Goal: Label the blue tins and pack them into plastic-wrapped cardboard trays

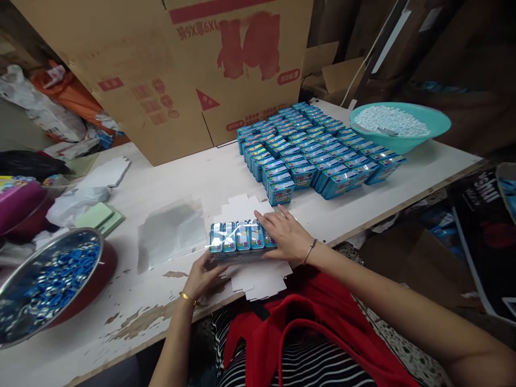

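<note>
A row of small blue tins (242, 236) lies in clear plastic wrap near the table's front edge. My left hand (204, 278) grips the left end of this pack, its thumb along the near side. Across the right end lies my right hand (287, 235), its fingers over the top and its thumb on the near side. Under the pack are white cut card sheets (258, 282), sticking out in front and behind. To the left, a stack of clear plastic film sheets (171, 234) rests flat on the table.
Many blue tins (314, 148) stand in rows behind my right hand. A turquoise basin (437, 126) of white pellets is at the back right. A metal bowl (107, 258) of blue pieces sits at the left. A large cardboard box (161, 107) stands behind.
</note>
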Tool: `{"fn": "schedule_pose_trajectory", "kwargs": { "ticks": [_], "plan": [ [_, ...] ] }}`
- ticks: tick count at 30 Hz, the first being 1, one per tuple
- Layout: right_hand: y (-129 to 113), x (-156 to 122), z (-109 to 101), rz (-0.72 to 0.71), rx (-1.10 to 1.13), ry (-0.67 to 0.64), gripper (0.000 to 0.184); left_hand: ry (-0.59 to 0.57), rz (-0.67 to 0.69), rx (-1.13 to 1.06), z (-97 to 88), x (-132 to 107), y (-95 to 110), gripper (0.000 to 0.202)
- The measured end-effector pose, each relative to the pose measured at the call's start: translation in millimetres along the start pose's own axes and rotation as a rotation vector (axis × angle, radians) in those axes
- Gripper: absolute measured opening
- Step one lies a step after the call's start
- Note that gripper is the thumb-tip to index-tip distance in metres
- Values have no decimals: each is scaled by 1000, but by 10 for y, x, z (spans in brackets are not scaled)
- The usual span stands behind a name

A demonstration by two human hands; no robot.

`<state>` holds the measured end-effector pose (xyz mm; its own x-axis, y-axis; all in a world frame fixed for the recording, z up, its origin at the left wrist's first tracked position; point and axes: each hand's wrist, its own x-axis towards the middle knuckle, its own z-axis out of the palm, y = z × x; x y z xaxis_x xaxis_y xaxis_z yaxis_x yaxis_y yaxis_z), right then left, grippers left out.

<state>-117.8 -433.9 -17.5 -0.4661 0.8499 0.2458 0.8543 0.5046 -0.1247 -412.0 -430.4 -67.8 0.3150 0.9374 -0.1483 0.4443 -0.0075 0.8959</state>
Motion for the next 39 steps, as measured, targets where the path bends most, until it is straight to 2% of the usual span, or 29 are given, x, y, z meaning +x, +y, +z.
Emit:
{"fn": "schedule_pose_trajectory", "kwargs": {
  "ticks": [6,11,14,16,19,20,22,23,26,30,33,36,39],
  "plan": [
    [70,-20,78,-38,38,1,98,-58,45,101,-29,9,38,51],
    [83,-24,57,-49,92,7,97,-35,48,108,-3,24,54,53],
    [147,-60,-6,0,195,76,101,6,11,89,18,7,94,58],
    [237,-110,-46,145,333,199,96,63,-43,40,2,-15,129,65],
    [401,-208,-54,564,649,440,75,143,-115,-105,-92,-8,187,69],
    [446,-239,-41,707,765,483,69,171,-117,-153,-133,16,215,67],
    [492,-283,-2,907,983,452,65,243,-99,-207,-204,94,299,62],
    [491,-294,18,947,1079,393,65,287,-95,-205,-225,141,356,61],
    [410,-288,42,897,1268,266,62,345,-126,-128,-227,259,561,52],
    [291,-249,-52,782,1358,319,57,356,-128,-173,-191,306,773,44],
    [293,-137,-172,723,1356,309,54,359,-101,-244,-263,322,836,38],
    [352,173,-281,622,1314,278,53,384,-98,-304,-484,431,870,36],
    [444,723,-345,508,1250,274,49,465,-72,-334,-856,687,931,35]
  ]
}}
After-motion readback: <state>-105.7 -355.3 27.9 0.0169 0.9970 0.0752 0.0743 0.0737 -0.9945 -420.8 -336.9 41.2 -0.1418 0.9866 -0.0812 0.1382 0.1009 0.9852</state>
